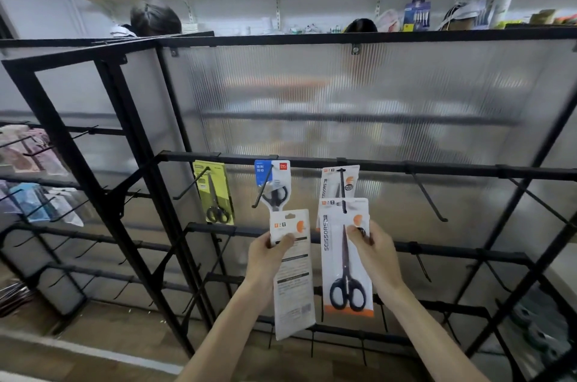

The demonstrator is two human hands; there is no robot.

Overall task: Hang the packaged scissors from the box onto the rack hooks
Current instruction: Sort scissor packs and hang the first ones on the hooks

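Note:
My right hand [371, 249] pinches a white and orange pack of black-handled scissors [345, 260] near its top, whose hang hole sits at the tip of a black rack hook [342, 191]. Another pack of the same kind [338, 183] hangs further back on that hook. My left hand [270, 252] grips a second pack [293, 275] with its printed back toward me, held below the hooks. A blue and white scissors pack [274, 185] and a green one [215, 192] hang on hooks to the left. The box is not in view.
The black frame rack [374, 166] with a ribbed translucent back panel has bare hooks [429, 200] to the right and on lower rails. A side rack at left [37, 169] holds other packaged goods. Two persons' heads show behind the rack, under a wall shelf.

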